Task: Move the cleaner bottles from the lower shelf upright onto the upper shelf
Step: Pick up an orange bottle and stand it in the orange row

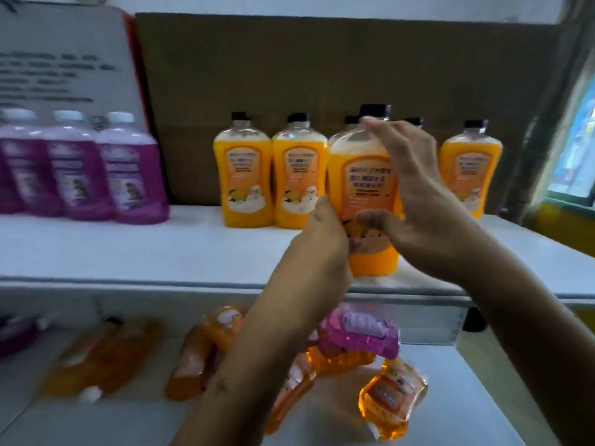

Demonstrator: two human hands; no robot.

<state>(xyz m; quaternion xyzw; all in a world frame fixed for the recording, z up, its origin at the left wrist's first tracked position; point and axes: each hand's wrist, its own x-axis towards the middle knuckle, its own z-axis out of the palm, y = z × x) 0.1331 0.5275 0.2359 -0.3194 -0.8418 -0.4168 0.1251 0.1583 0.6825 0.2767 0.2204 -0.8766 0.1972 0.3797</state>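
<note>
An orange cleaner bottle (363,175) with a black cap stands upright near the front of the white upper shelf (193,252). My left hand (325,239) grips its lower left side. My right hand (415,194) wraps its right side, thumb across the label and fingers reaching up to the neck. Behind it stand more upright orange bottles (244,172) in a row. Purple bottles (128,175) with white caps stand at the left of the same shelf. On the lower shelf (450,381) lie several orange bottles (106,355) on their sides and a pink bottle (357,333).
A brown cardboard sheet (322,69) backs the upper shelf, with a white printed board (64,59) at the left. A window (579,149) is at the far right. Crinkled orange refill packs (396,400) lie on the lower shelf at the right.
</note>
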